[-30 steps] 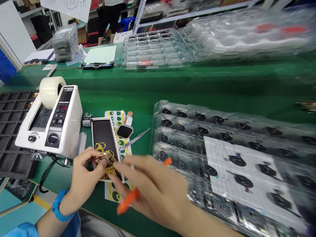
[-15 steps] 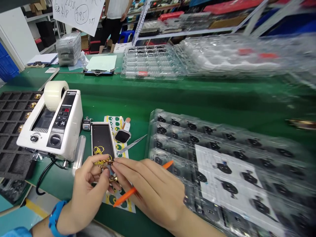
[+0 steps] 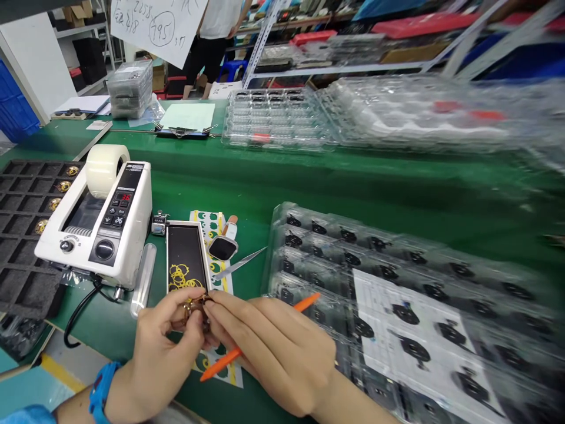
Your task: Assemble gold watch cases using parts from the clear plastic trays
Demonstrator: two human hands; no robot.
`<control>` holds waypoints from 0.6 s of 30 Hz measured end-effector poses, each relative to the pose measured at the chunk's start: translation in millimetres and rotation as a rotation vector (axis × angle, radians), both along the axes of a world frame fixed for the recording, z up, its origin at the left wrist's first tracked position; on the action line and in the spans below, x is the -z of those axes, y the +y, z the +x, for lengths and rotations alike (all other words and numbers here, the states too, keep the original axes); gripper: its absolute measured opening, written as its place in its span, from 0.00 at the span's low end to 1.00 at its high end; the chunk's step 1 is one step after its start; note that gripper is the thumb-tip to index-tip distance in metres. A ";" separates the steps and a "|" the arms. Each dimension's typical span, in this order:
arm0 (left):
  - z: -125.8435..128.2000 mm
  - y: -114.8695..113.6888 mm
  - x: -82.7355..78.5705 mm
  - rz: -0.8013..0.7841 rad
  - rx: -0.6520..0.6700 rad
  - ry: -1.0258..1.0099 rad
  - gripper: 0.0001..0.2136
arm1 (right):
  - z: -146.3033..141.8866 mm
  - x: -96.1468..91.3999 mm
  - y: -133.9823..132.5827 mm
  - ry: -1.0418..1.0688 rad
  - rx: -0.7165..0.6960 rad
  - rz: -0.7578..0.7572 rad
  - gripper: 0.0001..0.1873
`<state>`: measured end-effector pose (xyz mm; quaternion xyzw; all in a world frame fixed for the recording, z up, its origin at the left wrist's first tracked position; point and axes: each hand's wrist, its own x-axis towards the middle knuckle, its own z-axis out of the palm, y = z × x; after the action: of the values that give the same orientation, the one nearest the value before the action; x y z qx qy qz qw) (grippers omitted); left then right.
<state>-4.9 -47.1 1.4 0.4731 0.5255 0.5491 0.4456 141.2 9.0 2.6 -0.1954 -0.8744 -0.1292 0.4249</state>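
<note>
Small brass part pinched in both hands' grip near the table edge, orange tool under right fingers

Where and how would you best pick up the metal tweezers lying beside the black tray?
Grip the tweezers at the wider closed end by the tray, pinching across the two flat arms from above. They lie flat on the green mat, tips pointing up-right toward the clear blister trays, so that end looks safest.
</note>
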 end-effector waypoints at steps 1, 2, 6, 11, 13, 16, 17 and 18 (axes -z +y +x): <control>-0.5 -0.1 0.6 0.006 0.001 0.015 0.12 | -0.1 -0.2 -0.3 0.001 0.004 -0.003 0.11; -1.0 -0.2 1.2 0.014 0.001 0.030 0.13 | -0.2 -0.3 -0.7 0.000 0.008 -0.009 0.10; -1.5 -0.1 2.2 0.037 0.000 0.053 0.12 | -1.5 1.3 -3.5 0.009 0.012 -0.037 0.10; 1.4 -1.2 0.5 0.072 -0.037 0.067 0.11 | -3.6 5.2 -7.6 0.065 0.071 -0.070 0.06; 2.5 -2.3 1.6 0.086 -0.045 0.067 0.11 | -3.4 5.2 -7.9 0.058 0.069 -0.073 0.06; 3.5 -4.3 4.9 0.082 -0.055 0.043 0.11 | -2.2 3.0 -6.6 0.018 0.013 -0.058 0.09; 3.8 -4.9 5.9 0.078 -0.059 0.034 0.11 | -1.6 2.2 -6.1 0.010 -0.002 -0.049 0.09; 4.0 -5.5 6.6 0.074 -0.062 0.031 0.10 | -1.1 1.4 -5.8 0.008 -0.008 -0.040 0.09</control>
<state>-0.9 -52.5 -5.2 0.4813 0.5261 0.5744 0.4020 140.1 3.2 1.2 -0.2010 -0.8759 -0.1091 0.4248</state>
